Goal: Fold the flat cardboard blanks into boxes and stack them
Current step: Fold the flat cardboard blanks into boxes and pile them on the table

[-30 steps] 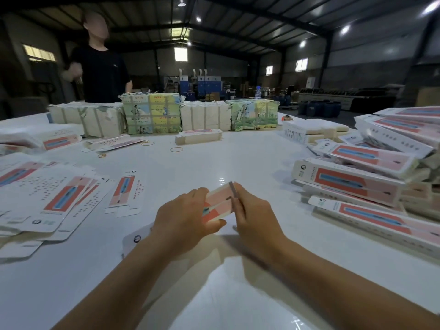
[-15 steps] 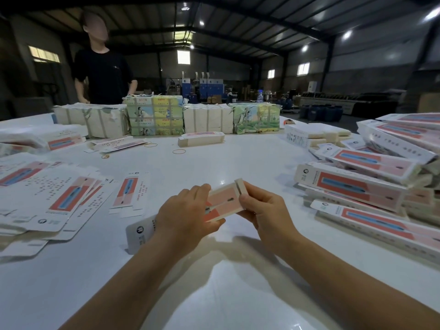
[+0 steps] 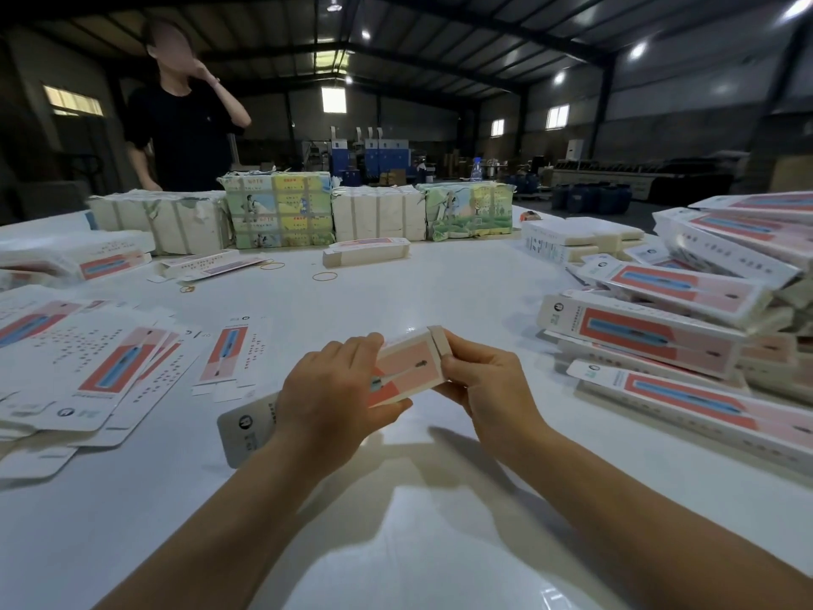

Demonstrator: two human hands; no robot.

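Half-formed box held up just off the tabletop, long axis running from lower left to upper right, pink printed face turned up toward the camera — likely so the end flap can be watched while it goes in. Left grip wrapped round the middle of the sleeve, thumb under and fingers over the top edge, seemingly to keep the tube squared open. Right grip pinched narrow on the far end, fingertips at the small white flap, apparently tucking it shut. Grey tabbed tail of the box sticking out below the left grip, not yet closed by the look of it. Left of the grips, flat blanks fanned loosely within easy reach; right of them, finished boxes piled in a rough stack, presumably where this one belongs. Beyond the grips, rubber bands, one more box and strapped bundles along the far edge — a standing person behind.
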